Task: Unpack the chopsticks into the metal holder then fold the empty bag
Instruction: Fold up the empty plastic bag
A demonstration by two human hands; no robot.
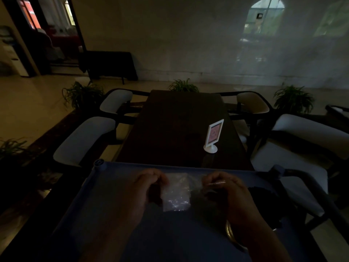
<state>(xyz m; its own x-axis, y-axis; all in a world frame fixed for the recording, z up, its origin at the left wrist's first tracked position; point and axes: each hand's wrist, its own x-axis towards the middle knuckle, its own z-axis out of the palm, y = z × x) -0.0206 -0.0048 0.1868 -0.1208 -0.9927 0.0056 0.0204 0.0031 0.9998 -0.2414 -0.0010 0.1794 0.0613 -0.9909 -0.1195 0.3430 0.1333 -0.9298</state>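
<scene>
A clear plastic bag (176,193) hangs flat between my two hands over the blue cart top (105,201). My left hand (149,186) pinches its left edge with curled fingers. My right hand (224,188), with a gold bangle on the wrist, grips the crinkled right side of the bag. The bag looks folded to a small rectangle; no chopsticks show inside it. A dark round shape (264,201) sits to the right of my right hand; in this dim light I cannot tell if it is the metal holder.
Beyond the cart stands a dark wooden table (181,125) with a white framed sign stand (212,136) on it. White-cushioned chairs (85,140) flank the table on both sides. Potted plants (83,95) line the floor behind.
</scene>
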